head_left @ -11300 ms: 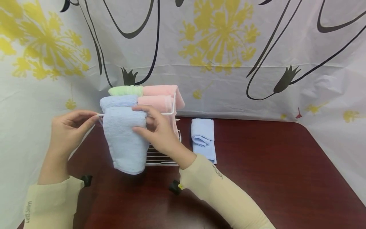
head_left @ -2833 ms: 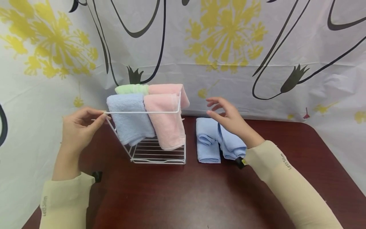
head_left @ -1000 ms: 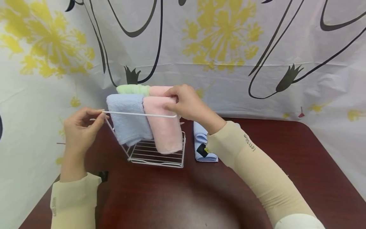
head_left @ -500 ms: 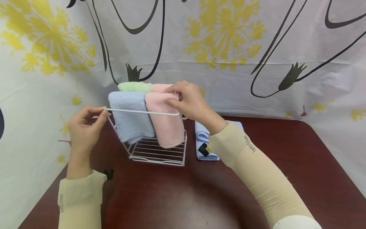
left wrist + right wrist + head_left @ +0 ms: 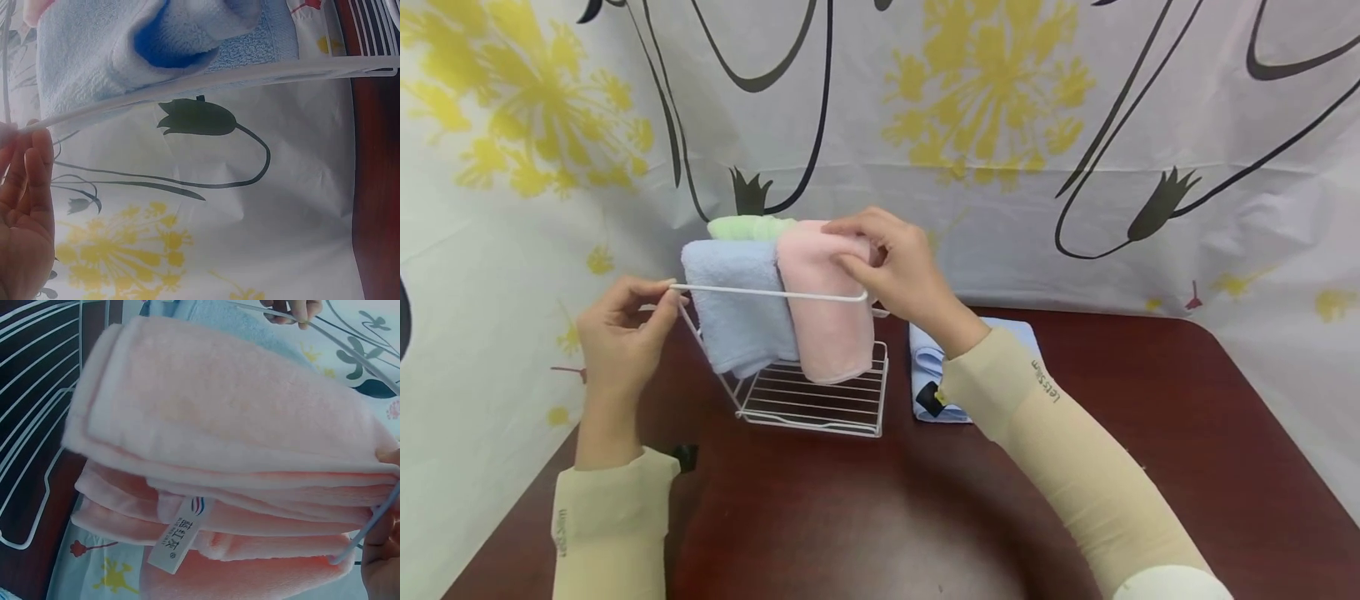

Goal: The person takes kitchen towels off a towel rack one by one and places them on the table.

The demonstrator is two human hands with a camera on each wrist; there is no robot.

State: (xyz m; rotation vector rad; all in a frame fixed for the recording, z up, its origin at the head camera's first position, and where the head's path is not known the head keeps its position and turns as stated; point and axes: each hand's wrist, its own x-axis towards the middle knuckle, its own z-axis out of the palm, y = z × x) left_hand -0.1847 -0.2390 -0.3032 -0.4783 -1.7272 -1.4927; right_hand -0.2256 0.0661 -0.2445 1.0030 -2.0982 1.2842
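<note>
In the head view a white wire rack (image 5: 808, 430) stands on the table, its bars draped with towels. My left hand (image 5: 623, 329) pinches the front left corner of its top frame. With thumb and fingers my right hand (image 5: 897, 260) grips the top of a pink towel (image 5: 831, 342), which hangs behind the front bar. Beside it hangs a fluffy blue towel (image 5: 741, 312), with a green towel (image 5: 748, 227) behind. The right wrist view shows the pink towel's folded layers and a white label (image 5: 181, 534) among pink folds.
Folded blue towels (image 5: 928, 360) lie on the dark red table (image 5: 1120, 433) right of the rack, partly hidden by my right forearm. A patterned white curtain (image 5: 985, 208) rises close behind the rack.
Earlier my right hand held a blue towel at the front bar; that bar is now bare and another blue towel lies on the table. My right hand has since gripped the pink towel and raised it slightly.
</note>
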